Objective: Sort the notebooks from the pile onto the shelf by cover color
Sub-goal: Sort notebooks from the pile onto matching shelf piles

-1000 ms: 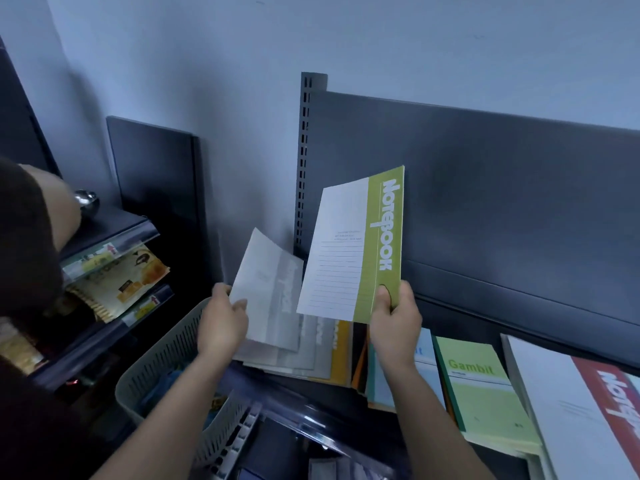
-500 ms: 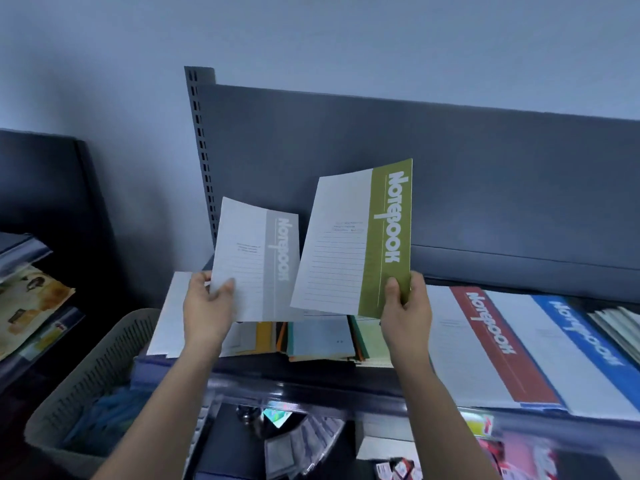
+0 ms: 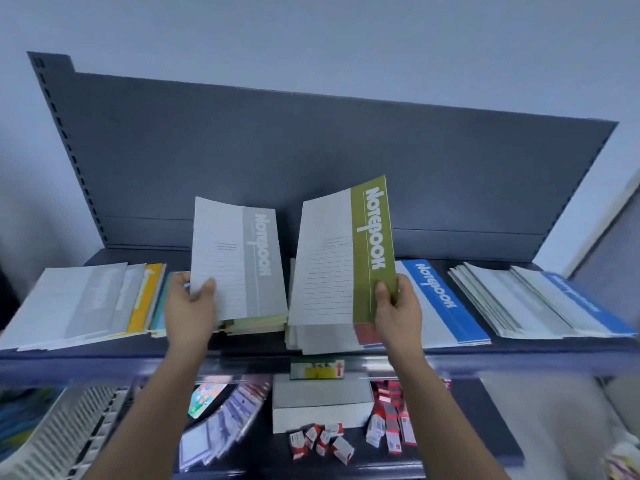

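Left hand [image 3: 188, 308] grips grey notebook [image 3: 239, 261]; right hand [image 3: 398, 308] grips green notebook [image 3: 346, 258]. Mid-sort. I judge each next needs its colour-matched stack on the shelf [image 3: 104, 355].

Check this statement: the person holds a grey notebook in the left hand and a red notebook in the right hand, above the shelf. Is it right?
No. The head view shows the right hand holding a green notebook, not red. The left hand does hold a grey notebook, above the shelf.
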The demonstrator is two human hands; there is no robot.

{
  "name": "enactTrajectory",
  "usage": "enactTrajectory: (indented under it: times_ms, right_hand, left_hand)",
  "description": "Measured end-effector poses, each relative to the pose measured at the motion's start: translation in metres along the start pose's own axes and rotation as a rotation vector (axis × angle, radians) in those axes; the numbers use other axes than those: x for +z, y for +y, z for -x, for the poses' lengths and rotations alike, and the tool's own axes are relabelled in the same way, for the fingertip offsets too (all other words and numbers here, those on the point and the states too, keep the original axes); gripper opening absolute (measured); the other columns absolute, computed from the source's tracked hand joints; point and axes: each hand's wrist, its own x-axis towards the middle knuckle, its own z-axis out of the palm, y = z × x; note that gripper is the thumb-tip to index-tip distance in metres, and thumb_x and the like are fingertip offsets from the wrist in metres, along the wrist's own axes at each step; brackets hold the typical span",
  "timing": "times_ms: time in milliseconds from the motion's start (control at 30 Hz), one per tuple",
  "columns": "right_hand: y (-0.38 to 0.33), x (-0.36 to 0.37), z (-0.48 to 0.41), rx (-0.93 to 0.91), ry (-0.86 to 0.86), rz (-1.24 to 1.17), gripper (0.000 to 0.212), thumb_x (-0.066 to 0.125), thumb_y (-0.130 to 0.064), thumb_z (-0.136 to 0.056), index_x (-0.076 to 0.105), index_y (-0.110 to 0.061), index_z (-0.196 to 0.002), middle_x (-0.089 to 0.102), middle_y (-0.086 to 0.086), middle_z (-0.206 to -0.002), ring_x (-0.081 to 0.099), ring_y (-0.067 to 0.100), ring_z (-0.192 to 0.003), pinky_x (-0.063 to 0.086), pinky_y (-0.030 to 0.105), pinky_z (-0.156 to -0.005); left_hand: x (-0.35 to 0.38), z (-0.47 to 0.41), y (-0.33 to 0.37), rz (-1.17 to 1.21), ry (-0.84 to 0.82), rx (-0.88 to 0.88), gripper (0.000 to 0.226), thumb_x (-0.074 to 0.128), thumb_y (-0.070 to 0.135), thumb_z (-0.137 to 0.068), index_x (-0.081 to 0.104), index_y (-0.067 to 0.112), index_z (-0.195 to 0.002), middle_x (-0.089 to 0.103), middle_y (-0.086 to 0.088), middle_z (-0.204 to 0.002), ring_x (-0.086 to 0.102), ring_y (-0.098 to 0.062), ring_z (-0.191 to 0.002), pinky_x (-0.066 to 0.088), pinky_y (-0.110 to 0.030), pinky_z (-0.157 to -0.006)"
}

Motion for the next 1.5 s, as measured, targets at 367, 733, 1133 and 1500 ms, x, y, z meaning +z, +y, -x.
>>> enactTrajectory:
  times_ms: [367, 733, 1133, 1500]
  right_hand:
    - [0.049, -0.036, -0.028, 0.169, -0.215, 0.138, 0.009, 0.044, -0.020, -0.100, 0.052, -0.019, -0.103, 0.062, 0.001, -0.100, 0.061, 0.020, -0.094, 0.054, 0.044, -0.086]
    - [0.056, -0.009, -0.056, 0.172, -0.407, 0.697, 0.041, 0.061, -0.040, -0.089, 0.042, -0.016, -0.116, 0.061, 0.003, -0.109, 0.062, 0.023, -0.099, 0.053, 0.038, -0.080]
    - [0.041, -0.046, -0.075, 0.263, -0.288, -0.104, 0.030, 0.041, -0.045, -0.100, 0.058, -0.020, -0.104, 0.065, 0.001, -0.091, 0.060, 0.014, -0.074, 0.049, 0.025, -0.061]
    - [0.098, -0.166, -0.128, 0.100, -0.108, 0.037, 0.004, 0.051, -0.024, -0.098, 0.055, -0.024, -0.100, 0.066, -0.005, -0.088, 0.062, 0.015, -0.077, 0.054, 0.033, -0.069]
  left_hand:
    - [0.049, 0.065, 0.018, 0.019, 0.034, 0.021, 0.013, 0.054, 0.019, -0.096, 0.045, 0.014, -0.103, 0.058, 0.006, -0.083, 0.055, -0.007, -0.070, 0.041, -0.028, -0.061]
    - [0.090, 0.037, 0.020, 0.011, -0.017, 0.031, 0.013, 0.055, 0.019, -0.096, 0.047, 0.014, -0.105, 0.059, 0.011, -0.083, 0.057, -0.007, -0.073, 0.047, -0.029, -0.065]
    - [0.167, 0.067, 0.026, 0.086, -0.274, -0.042, 0.003, 0.051, 0.020, -0.098, 0.049, 0.018, -0.100, 0.062, 0.004, -0.092, 0.057, -0.010, -0.075, 0.043, -0.027, -0.059]
    - [0.287, 0.154, 0.038, -0.091, -0.531, 0.069, 0.020, 0.041, 0.022, -0.102, 0.054, 0.020, -0.117, 0.064, 0.002, -0.105, 0.058, -0.009, -0.083, 0.044, -0.022, -0.063]
